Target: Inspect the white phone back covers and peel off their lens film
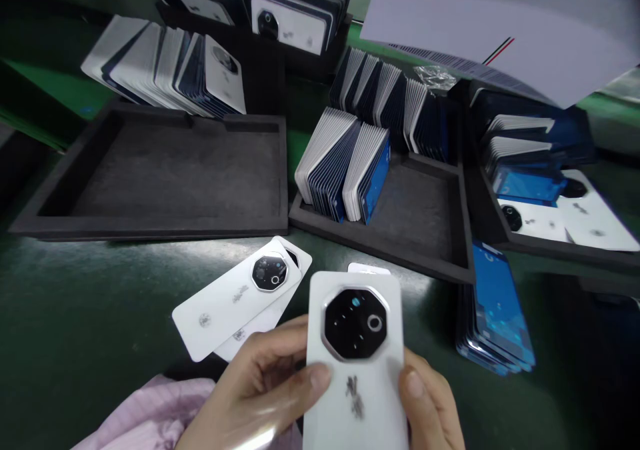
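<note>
Both my hands hold one white phone back cover [357, 363] upright near the bottom centre; it has a black octagonal camera window with a silver rim. My left hand [255, 393] grips its left edge, thumb laid on the face. My right hand [433, 403] grips the right edge, thumb on the face too. Another white cover peeks out just behind its top edge. Two more white covers [235, 303] lie overlapped flat on the dark green table, just left of the held one.
An empty black foam tray [150, 170] sits at the left. A middle tray [425, 237] holds upright rows of covers. A right tray [550, 203] has flat covers. A blue-backed stack [495, 310] lies on the table at right. Grey sheet [500, 23] above.
</note>
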Motion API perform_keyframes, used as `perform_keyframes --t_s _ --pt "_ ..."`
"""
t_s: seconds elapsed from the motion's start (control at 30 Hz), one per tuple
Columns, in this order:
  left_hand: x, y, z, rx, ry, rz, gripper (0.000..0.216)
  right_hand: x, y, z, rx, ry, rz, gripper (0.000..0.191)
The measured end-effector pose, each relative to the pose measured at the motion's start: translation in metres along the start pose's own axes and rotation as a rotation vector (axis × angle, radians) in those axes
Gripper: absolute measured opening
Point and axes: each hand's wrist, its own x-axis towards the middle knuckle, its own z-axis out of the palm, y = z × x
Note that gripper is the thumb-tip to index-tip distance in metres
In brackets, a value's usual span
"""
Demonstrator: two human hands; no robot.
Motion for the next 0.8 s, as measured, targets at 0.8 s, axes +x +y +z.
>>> perform_keyframes --t_s 0.8 --pt "0.016 -0.028 -0.014 0.428 0.139 0.195 0.024 0.027 -0.025 -0.008 -0.131 -0.561 -0.008 0.015"
